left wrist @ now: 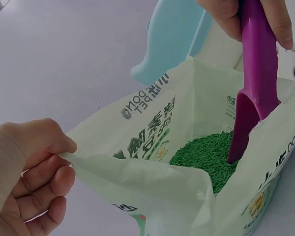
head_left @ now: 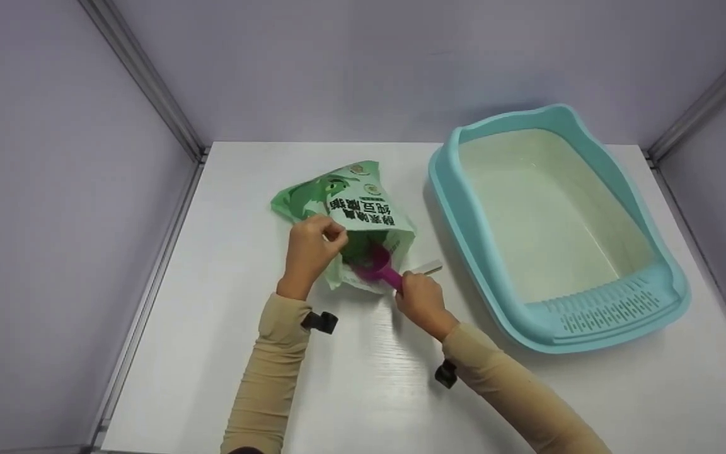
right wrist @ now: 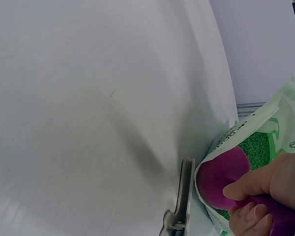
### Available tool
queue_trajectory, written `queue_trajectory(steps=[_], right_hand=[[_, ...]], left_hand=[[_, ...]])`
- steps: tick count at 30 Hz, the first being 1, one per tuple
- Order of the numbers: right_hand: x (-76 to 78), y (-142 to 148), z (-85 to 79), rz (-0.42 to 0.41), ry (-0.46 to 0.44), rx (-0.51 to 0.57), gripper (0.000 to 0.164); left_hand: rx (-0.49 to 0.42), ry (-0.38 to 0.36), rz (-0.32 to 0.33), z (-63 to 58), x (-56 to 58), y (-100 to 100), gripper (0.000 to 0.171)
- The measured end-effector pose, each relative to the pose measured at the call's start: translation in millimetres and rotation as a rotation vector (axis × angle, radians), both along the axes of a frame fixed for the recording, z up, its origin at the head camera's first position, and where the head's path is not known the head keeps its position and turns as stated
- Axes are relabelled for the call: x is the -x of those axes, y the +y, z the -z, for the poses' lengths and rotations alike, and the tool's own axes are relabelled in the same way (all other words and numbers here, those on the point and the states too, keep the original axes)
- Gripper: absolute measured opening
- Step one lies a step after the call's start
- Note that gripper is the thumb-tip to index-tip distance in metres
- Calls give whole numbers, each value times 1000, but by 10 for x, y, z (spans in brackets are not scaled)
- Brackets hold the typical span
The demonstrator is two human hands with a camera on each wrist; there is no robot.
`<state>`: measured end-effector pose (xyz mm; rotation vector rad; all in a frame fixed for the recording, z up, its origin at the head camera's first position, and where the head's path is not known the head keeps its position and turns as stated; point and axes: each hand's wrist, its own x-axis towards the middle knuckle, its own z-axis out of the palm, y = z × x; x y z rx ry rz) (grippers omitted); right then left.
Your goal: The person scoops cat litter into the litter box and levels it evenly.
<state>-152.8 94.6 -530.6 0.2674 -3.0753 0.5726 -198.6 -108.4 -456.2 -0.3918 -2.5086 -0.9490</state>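
A green and white bag (head_left: 363, 202) of green cat litter pellets (left wrist: 201, 155) lies with its mouth held open. My left hand (head_left: 314, 249) pinches the edge of the bag's mouth between thumb and forefinger; its other fingers curl loosely in the left wrist view. With my right hand (head_left: 423, 302) I grip the handle of a purple scoop (left wrist: 259, 64). The scoop's bowl is inside the bag, its tip touching the pellets. In the right wrist view, the purple bowl (right wrist: 219, 177) sits against the bag's inner side, and my thumb lies along the handle.
A light blue litter box (head_left: 473, 221) with a pale inside and a slotted front ledge stands on the white table (head_left: 363, 372), right of the bag. A slim metallic object (right wrist: 183, 196), perhaps a clip, lies beside the bag. Pale walls (head_left: 338, 75) enclose the back and sides.
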Motion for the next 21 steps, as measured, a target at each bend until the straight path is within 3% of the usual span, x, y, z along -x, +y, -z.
queue_trajectory(steps=[10,21], right_hand=[[-28,-8,93,9,40,46,18],[-51,-64,73,48,27,67,16]], left_hand=[[-18,17,-18,8,14,-27,11],[-41,44,-18,13,-3,-28,11]])
